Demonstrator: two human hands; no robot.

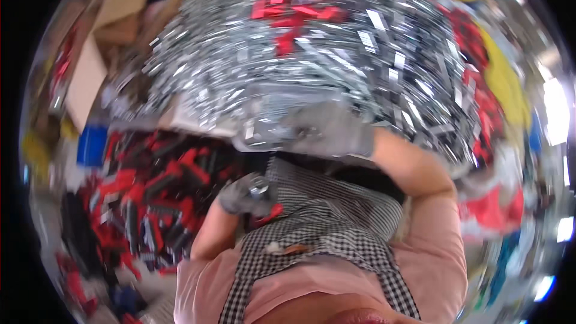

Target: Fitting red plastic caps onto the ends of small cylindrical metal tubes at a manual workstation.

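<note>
My left hand [249, 195], in a grey glove, is closed in front of my checked apron [336, 222]. A shiny round metal part [258, 187] shows at its fingers, and a red end [275, 210] sticks out beside it; the kind of thing is unclear. My right hand [327, 129], also grey-gloved, reaches across to a clear plastic tray [259, 138] at the near edge of a heap of metal strips [210, 42]. Motion smears its fingers, so whether they grip the tray or anything in it does not show.
Red pieces [288, 21] lie on top of the metal heap. Left of me is a pile of red and black parts [156, 192], with a blue box [92, 145] by it. Cardboard [90, 84] stands at the far left. A yellow sheet [504, 78] lies along the right.
</note>
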